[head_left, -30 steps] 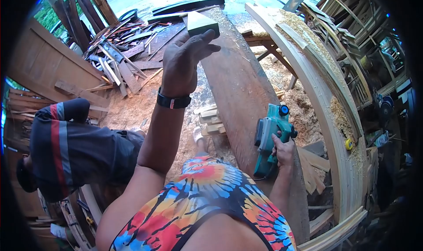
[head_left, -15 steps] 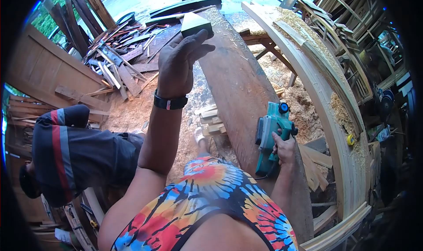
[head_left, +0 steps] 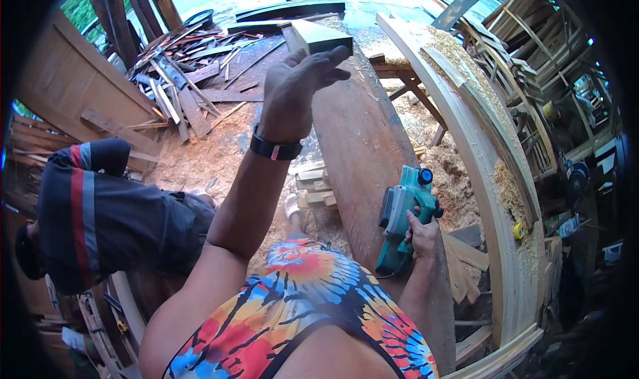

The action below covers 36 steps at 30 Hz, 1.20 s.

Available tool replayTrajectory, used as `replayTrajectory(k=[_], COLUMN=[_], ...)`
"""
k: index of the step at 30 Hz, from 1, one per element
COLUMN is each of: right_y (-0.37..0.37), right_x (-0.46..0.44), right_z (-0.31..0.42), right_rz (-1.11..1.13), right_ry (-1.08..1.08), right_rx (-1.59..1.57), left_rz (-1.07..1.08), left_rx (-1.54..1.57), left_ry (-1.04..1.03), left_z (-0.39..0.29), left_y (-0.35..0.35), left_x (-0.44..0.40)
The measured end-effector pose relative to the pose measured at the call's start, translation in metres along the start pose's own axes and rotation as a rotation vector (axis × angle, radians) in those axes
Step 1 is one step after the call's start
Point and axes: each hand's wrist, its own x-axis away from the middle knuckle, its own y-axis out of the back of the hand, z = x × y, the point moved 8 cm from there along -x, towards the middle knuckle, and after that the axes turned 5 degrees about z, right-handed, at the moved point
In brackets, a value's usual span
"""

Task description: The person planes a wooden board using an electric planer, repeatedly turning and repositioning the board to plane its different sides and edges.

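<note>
Moved since the earlier frame: left hand [head_left: 290, 94], slightly rightward in view; raised, fingers extended at a pale-topped, dark-ended rectangular block [head_left: 326, 35], grip cannot be told. Long brown wooden plank worktop [head_left: 359, 136]. Teal electric planer [head_left: 397, 212], on worktop. Right hand [head_left: 422, 236], fingers wrapped around planer's handle.

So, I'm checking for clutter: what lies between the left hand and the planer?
In the head view, only the wide brown board shows between the left hand and the planer; no tools lie there.

The left fingers [head_left: 325, 60] have shifted slightly rightward.
</note>
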Motion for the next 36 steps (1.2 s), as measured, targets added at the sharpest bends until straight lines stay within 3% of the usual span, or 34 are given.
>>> replayTrajectory(k=[27,32,36], right_y=[-0.002,0.001,0.000], right_x=[-0.001,-0.003,0.001], right_z=[-0.001,-0.008,-0.010], right_rz=[0.011,0.038,0.070], right_ry=[-0.028,-0.001,0.026], right_rx=[0.011,-0.027,-0.093], left_rz=[0.004,-0.002,0.098], left_rx=[0.072,0.143,0.215], left_ry=[-0.050,0.127,0.419], left_z=[-0.004,0.030,0.139], left_y=[-0.016,-0.014,-0.006], left_x=[-0.012,0.021,0.101])
